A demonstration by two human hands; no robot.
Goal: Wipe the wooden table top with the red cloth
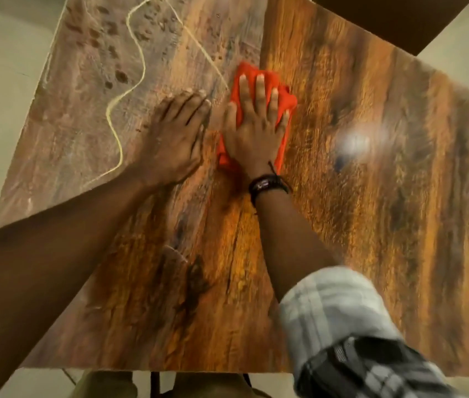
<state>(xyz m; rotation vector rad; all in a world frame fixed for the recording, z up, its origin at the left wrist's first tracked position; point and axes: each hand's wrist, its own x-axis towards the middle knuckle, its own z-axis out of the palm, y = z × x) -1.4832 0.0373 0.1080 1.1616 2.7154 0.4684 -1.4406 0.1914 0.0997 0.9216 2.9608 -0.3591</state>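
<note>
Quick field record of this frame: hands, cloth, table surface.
left hand: flat on table, fingers straight, beside the cloth
right hand: fingers spread, pressing on the cloth
red cloth: bunched under right hand, mid-table
table: far-left area dull, dusty-looking; rest glossy
pale line: wavy, across the dull area
bracelet: dark, on right wrist

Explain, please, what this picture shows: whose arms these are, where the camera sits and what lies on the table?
No machine here: a person wears one camera on the head, looking down at their own arms. The right hand, above a dark wristband and checked sleeve, presses a crumpled red cloth onto the brown wooden table top with straight fingers. The left hand lies flat on bare wood beside it, holding nothing. A thin pale cord loops across the duller far-left part.
</note>
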